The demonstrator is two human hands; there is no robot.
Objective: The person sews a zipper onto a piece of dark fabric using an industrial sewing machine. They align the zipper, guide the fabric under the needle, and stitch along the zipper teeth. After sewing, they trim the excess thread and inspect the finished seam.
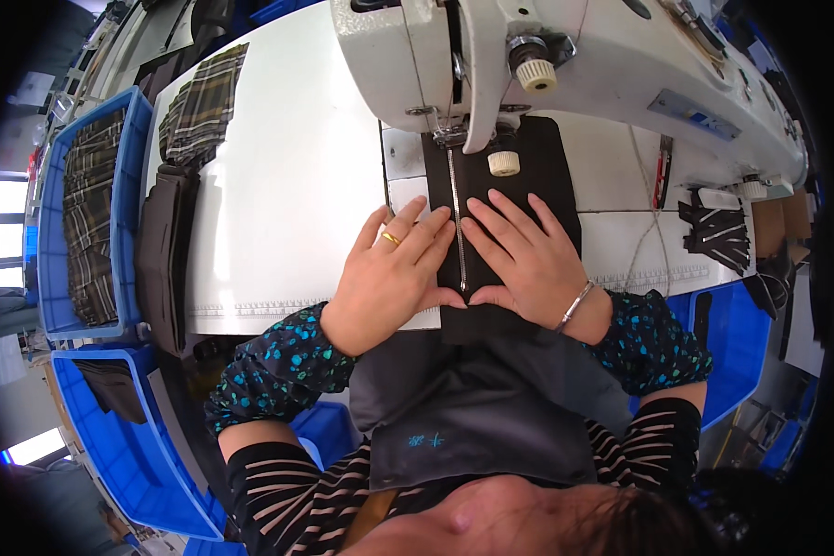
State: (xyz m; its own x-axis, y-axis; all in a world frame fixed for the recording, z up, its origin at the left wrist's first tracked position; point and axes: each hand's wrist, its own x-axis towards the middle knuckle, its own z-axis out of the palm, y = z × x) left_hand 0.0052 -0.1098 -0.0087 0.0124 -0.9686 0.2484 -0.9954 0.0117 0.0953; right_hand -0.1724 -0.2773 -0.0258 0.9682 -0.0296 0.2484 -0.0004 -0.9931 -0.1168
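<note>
A dark piece of fabric (547, 176) lies flat on the sewing table under the white sewing machine (602, 56). Along it runs a zipper (455, 190) with metal teeth, its far end at the presser foot (449, 135). My left hand (394, 264) rests on the left of the zipper, fingers stretched out, a gold ring on one finger. On the right, my right hand (528, 259) lies flat on the fabric with its fingers spread. Both thumbs point toward each other near the zipper's near end. Neither hand grips anything.
Left of the table, a blue bin (125, 222) holds plaid fabric pieces; a plaid stack (204, 102) and folded dark cloth (165, 250) lie beside it. At right are a bundle of zippers (716, 232) and a red tool (663, 171). Another blue bin (148, 463) stands lower left.
</note>
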